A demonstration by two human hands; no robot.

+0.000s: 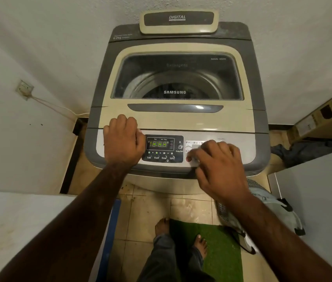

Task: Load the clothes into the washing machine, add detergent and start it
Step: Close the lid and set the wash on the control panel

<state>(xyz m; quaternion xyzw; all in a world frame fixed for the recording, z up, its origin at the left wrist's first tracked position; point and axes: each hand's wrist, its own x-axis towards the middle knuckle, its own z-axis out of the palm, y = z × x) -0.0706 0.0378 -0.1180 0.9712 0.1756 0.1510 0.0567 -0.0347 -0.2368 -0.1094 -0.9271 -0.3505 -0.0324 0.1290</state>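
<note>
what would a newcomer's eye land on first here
The green digits glowing on the display, in the middle of the control panel of the washing machine. Two bare hands flank it: the left hand curled on the panel's left end, the right hand spread over the buttons on the right. Behind them the lid is closed, the drum showing through its window.

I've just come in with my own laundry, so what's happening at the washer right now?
A person stands at the top-loading washing machine, whose lid is closed. Their left hand rests curled on the left end of the control panel, holding nothing. Their right hand is on the buttons at the panel's right end. The display glows green, so the power is on; whether a cycle has started cannot be told.
</note>
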